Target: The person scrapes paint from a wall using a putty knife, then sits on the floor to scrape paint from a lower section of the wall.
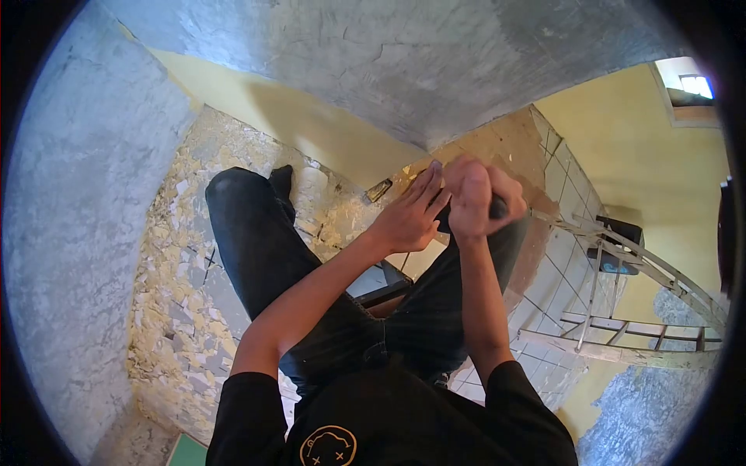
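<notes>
Right hand (pixel 472 203) fisted around a dark tool handle (pixel 498 206); left hand (pixel 408 219) open, fingers flat, just beside it at the wall (pixel 326 136) corner.

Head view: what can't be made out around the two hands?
All in the head view:
1. Right hand: its fist hides all but a stub of the dark handle; the tool's working end is unseen.
2. Left hand: its back hides whatever lies under the palm.
3. Ladder: cut off by the lens's right edge.
</notes>
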